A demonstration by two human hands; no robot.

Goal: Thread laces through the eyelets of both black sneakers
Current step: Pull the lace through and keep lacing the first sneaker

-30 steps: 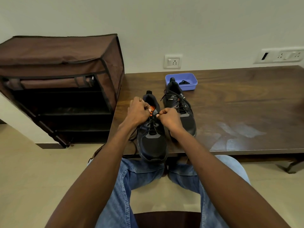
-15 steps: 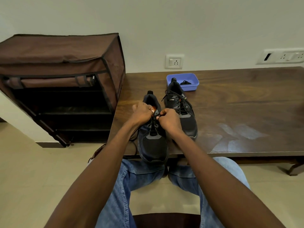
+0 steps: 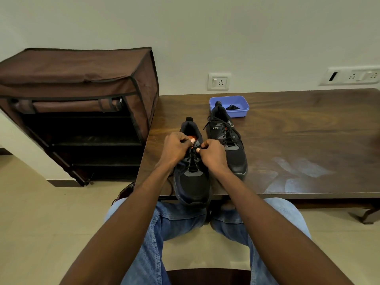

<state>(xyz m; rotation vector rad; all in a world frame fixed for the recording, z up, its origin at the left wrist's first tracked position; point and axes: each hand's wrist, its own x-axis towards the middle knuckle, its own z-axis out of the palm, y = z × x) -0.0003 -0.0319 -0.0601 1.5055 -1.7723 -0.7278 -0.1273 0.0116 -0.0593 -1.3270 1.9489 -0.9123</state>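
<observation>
Two black sneakers (image 3: 192, 177) (image 3: 228, 145), one blue tray (image 3: 238, 103), perhaps one spare lace (image 3: 232, 108).

To the right of the fingers (image 3: 197, 150), the second sneaker (image 3: 230, 145) is standing just beside them and is blocking a low pass on that side. Beyond it, the blue tray (image 3: 242, 103) is sitting against the sneaker's heel. Farther right, the tabletop (image 3: 308, 140) is lying bare and wide. To the left of the fingers, the brown shoe rack (image 3: 78, 95) is closing off the tabletop's edge.
</observation>
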